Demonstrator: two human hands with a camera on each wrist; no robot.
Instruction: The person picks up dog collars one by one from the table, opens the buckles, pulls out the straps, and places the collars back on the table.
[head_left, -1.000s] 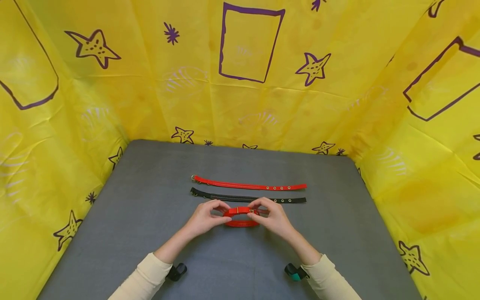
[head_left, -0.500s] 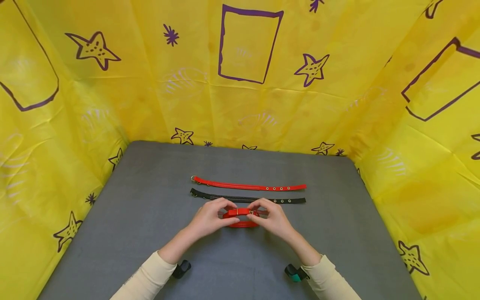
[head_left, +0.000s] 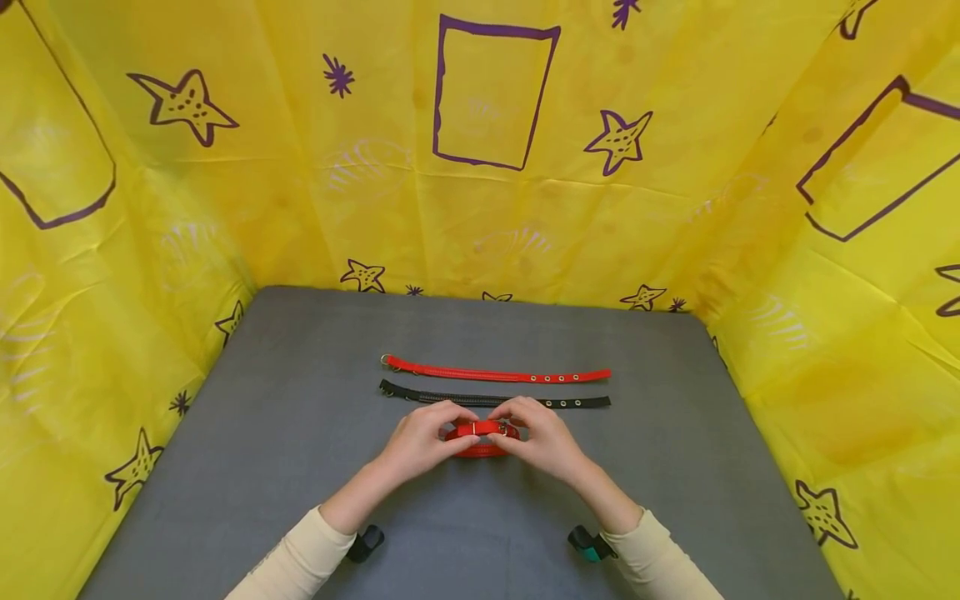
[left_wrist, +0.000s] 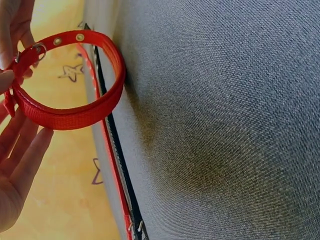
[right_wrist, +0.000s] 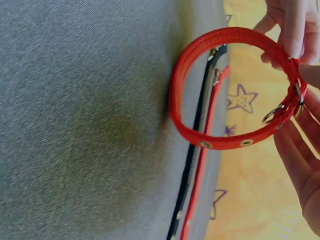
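Observation:
A red buckle collar (head_left: 482,451), closed into a ring, stands on its edge between my two hands in the head view. My left hand (head_left: 416,439) pinches the upper part of the ring from the left, thumb in front and fingers behind. From the right, my right hand (head_left: 546,440) pinches the same band near the metal buckle (right_wrist: 298,92). Metal eyelets and a D-ring (right_wrist: 273,114) show on the loop in the right wrist view. Part of the band is hidden behind the thumbs and fingers.
Just beyond the hands a black collar (head_left: 450,396) lies stretched flat on the grey table (head_left: 300,467). Parallel behind it is another red collar (head_left: 465,372), also laid straight. Yellow patterned cloth (head_left: 480,225) walls the table's back and sides.
My left hand has slid rightward along the front of the band, bringing both thumbs closer together. The right fingers have shifted slightly left, and less of the band shows beyond them.

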